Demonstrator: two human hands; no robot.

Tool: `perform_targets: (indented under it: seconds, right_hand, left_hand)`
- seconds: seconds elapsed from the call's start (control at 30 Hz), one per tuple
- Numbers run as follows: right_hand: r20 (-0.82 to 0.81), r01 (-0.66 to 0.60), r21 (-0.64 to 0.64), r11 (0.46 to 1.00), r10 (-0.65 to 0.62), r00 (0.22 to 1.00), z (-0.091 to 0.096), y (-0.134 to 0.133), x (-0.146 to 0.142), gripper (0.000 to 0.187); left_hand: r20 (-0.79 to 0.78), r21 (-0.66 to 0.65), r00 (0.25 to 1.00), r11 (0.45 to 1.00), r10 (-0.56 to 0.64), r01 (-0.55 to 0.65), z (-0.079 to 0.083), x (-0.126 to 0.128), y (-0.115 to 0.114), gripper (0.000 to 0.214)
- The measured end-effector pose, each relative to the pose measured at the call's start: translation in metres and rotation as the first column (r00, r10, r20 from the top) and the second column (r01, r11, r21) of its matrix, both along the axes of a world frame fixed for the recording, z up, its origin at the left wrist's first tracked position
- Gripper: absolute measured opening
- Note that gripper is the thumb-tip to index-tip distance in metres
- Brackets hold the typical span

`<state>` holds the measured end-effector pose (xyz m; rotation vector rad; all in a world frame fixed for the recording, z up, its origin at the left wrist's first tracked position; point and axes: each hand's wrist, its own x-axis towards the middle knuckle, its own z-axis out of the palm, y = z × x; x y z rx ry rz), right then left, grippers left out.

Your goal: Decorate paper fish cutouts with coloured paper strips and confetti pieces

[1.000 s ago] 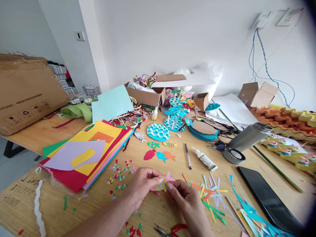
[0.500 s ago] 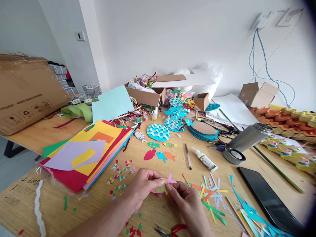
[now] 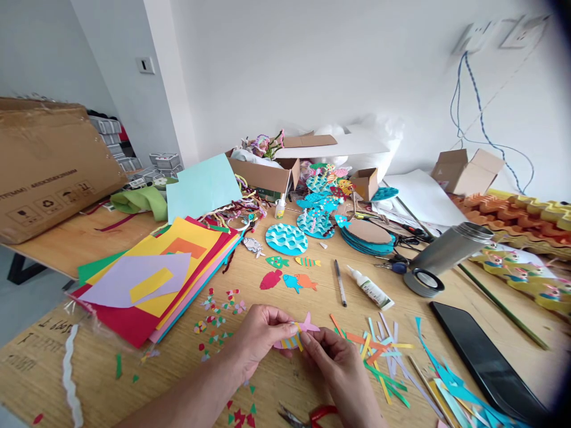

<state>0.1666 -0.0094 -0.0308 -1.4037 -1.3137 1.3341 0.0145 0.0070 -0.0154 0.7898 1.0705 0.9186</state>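
Between my two hands is a pink paper fish (image 3: 309, 324) with yellow and blue strips across its body. My left hand (image 3: 266, 330) pinches its body from the left. The fingers of my right hand (image 3: 335, 356) grip it from the right, near the tail and the end of a yellow strip. Red-handled scissors (image 3: 322, 411) lie just below my right hand, partly hidden by it. Beyond my hands lie several cut paper fish, among them a red one (image 3: 270, 280), a blue one (image 3: 292, 283) and an orange one (image 3: 306, 281).
Coloured paper strips (image 3: 379, 348) lie to the right, near a black phone (image 3: 484, 356). A glue bottle (image 3: 370, 288) and a pen (image 3: 340, 284) are farther back. At left are coloured sheets (image 3: 147, 279) and small paper bits (image 3: 218, 321). A steel flask (image 3: 450, 252) leans at right.
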Motion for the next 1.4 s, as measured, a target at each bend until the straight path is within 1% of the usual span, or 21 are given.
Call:
perform_targets:
  seconds: [0.33, 0.5, 0.7, 0.83, 1.03, 1.2, 1.4]
  right_hand:
    - [0.013, 0.005, -0.019, 1.0, -0.005, 1.0, 0.0022, 0.0006, -0.0019, 0.048]
    - [0.009, 0.01, -0.005, 1.0, -0.01, 1.0, 0.0011, 0.0007, -0.001, 0.047]
    - [0.003, -0.023, -0.026, 0.999, 0.023, 1.0, -0.0024, 0.0009, 0.0004, 0.048]
    - [-0.021, -0.023, -0.039, 0.999, 0.022, 1.0, 0.0001, 0.0009, -0.0005, 0.05]
    - [0.007, -0.051, -0.035, 0.998, 0.051, 0.999, 0.0031, -0.0014, 0.0004, 0.047]
    - [0.002, -0.028, -0.035, 0.999, 0.028, 1.0, 0.0017, -0.0004, 0.0003, 0.045]
    - [-0.016, -0.015, -0.05, 0.999, 0.014, 1.0, 0.0052, -0.0003, -0.0024, 0.047]
  left_hand:
    - [0.004, -0.002, 1.0, 1.0, 0.012, -0.012, -0.0011, -0.0002, -0.0002, 0.038]
    - [-0.01, -0.009, 1.0, 1.0, 0.022, -0.023, -0.0024, 0.0, 0.0, 0.038]
    - [-0.011, -0.011, 1.0, 1.0, 0.024, -0.024, 0.0008, -0.0002, -0.0007, 0.035]
    - [-0.023, -0.003, 0.999, 1.0, 0.025, -0.025, 0.0023, -0.001, 0.0001, 0.036]
    - [-0.028, -0.01, 0.998, 0.998, 0.057, -0.057, 0.003, -0.0008, 0.0002, 0.033]
    - [-0.027, -0.009, 0.998, 0.998, 0.056, -0.056, 0.002, 0.0001, 0.0005, 0.032]
    - [-0.025, -0.001, 0.998, 0.998, 0.06, -0.06, 0.0011, 0.0005, 0.0007, 0.029]
